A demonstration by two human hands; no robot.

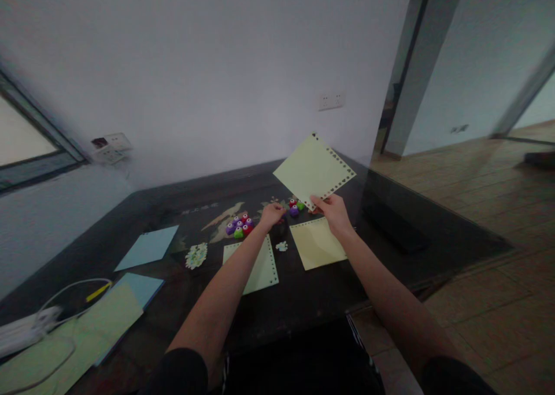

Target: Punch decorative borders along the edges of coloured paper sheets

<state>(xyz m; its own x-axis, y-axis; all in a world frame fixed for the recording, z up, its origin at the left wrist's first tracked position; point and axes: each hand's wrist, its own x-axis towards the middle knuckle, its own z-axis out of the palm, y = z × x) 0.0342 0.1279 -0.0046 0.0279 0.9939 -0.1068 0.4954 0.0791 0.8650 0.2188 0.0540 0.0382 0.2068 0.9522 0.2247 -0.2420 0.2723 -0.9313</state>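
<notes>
Our right hand (335,211) pinches a punched green sheet (314,170) lifted above the surface (329,294); our left hand (272,214) curls over small punches (240,225), grip unclear.

from my remote seat i see a plain white wall (208,65) behind a dark table (303,302), with a double socket (331,100) set high on it and another socket plate (110,146) low near the left corner, just beside a dark-framed window (30,146) that lets in pale daylight. to the right a grey pillar (427,54) stands at the wall's end, and past it a wooden floor (477,175) runs toward a light blue-white wall (485,48). the room is dim, and the floor near the table's front edge shows brownish tiles (489,302).
</notes>
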